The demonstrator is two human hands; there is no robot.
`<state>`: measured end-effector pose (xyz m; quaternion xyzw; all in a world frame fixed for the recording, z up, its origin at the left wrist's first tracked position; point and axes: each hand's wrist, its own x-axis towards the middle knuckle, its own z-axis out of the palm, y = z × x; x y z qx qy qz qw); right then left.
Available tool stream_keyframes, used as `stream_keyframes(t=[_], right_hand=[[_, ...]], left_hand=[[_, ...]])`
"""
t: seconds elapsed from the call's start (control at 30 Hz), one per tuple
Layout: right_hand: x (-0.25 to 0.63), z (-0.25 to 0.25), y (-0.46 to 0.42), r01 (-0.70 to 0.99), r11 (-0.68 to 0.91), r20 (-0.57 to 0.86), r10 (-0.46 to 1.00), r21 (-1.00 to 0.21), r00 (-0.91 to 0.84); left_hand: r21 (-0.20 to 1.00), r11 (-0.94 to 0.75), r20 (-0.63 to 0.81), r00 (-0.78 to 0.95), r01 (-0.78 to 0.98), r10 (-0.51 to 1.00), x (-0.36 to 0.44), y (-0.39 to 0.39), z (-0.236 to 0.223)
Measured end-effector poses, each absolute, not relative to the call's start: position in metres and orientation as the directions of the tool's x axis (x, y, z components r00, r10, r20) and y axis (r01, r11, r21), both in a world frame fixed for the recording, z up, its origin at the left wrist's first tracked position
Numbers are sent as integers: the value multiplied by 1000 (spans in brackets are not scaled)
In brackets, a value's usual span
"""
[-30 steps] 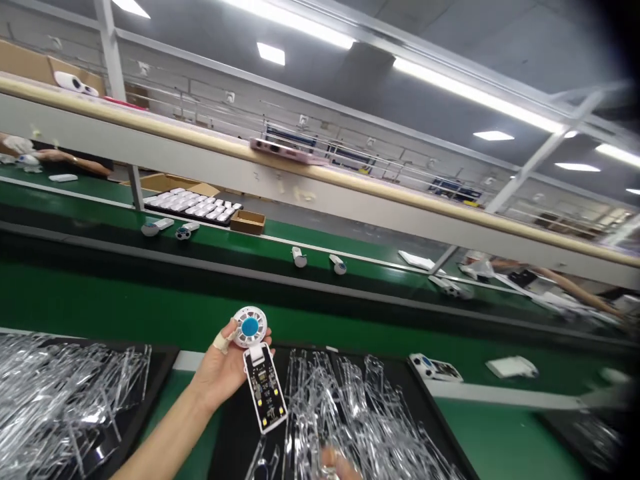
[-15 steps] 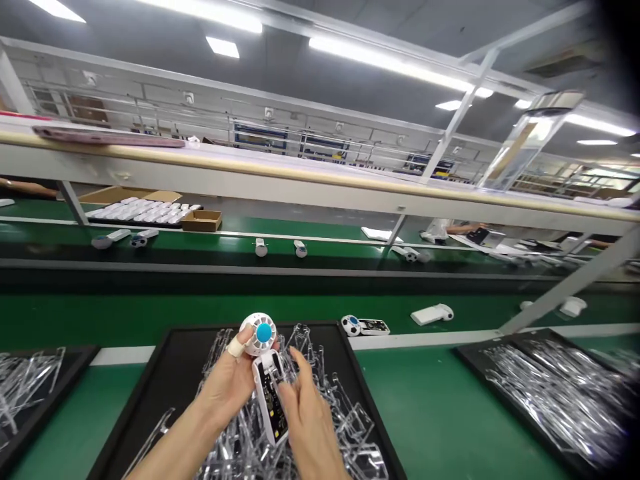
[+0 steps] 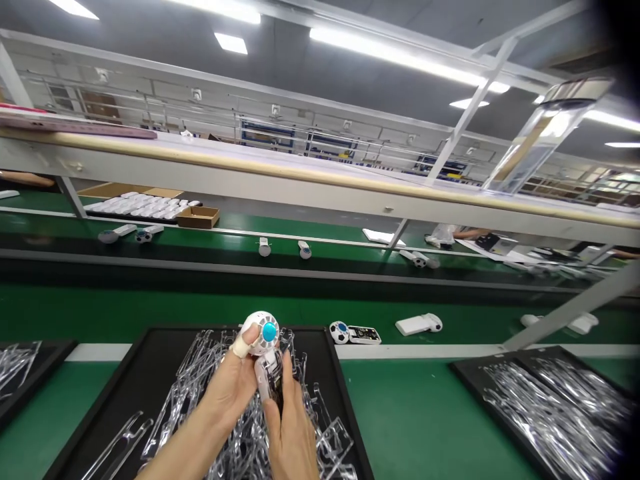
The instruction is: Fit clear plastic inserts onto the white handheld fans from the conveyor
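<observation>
A small white handheld fan [image 3: 259, 331] with a round vented head and a blue centre is held over a black tray. My left hand [image 3: 237, 373] is closed around its head and neck; pale tape wraps the thumb. The fan's handle lies uncovered, with a dark circuit board [image 3: 273, 383] inside. Against the handle, my right hand [image 3: 291, 420] is closed, its thumb on the near side and fingers along the right edge, hiding most of the board. Clear plastic parts [image 3: 250, 440] fill the black tray [image 3: 120, 380] beneath both hands.
Another tray of clear parts [image 3: 555, 407] lies at the right, and part of one [image 3: 35, 373] at the left. Beyond, two fans [image 3: 364, 335] [image 3: 420, 324] lie on the green belt. A shelf [image 3: 300, 175] on slanted posts spans the view; a co-worker's arm [image 3: 467, 233] shows behind.
My right hand has shifted down and left, wrapping the handle and covering more of the board. The nearest fans on the belt have moved left. The view has shifted slightly.
</observation>
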<state>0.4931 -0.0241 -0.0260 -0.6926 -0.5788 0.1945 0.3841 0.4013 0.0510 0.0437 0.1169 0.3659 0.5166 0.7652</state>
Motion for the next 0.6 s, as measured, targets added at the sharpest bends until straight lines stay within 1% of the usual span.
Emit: stream_keyframes(t=[0.1, 0.17, 0.23, 0.27, 0.33, 0.4, 0.47, 0.53, 0.6], right_hand=[[495, -25, -21, 657, -36, 164, 957, -753, 240], [497, -24, -18, 701, 1, 210, 954, -714, 212], [498, -25, -14, 725, 43, 237, 957, -688, 168], [498, -27, -10, 715, 46, 234, 958, -697, 167], [496, -32, -1, 635, -11, 201, 944, -773, 261], [495, -37, 11, 479, -106, 113, 907, -871, 406], [495, -42, 25, 363, -160, 36, 878, -918, 477], [495, -47, 36, 353, -161, 33, 874, -922, 485], [497, -50, 45, 381, -121, 84, 875, -917, 478]], left_hand=[[610, 446, -383, 249, -655, 889, 399, 51, 35], [687, 487, -385, 298, -540, 874, 396, 50, 27], [764, 520, -431, 297, -381, 852, 393, 49, 20], [791, 525, -455, 272, -314, 848, 391, 49, 18], [822, 519, -481, 203, -235, 853, 390, 49, 15], [841, 494, -477, 128, -223, 870, 390, 51, 12], [864, 449, -449, 54, -229, 892, 391, 52, 7], [898, 386, -397, -11, -210, 918, 393, 53, -2], [926, 335, -350, -61, -175, 935, 396, 55, -12]])
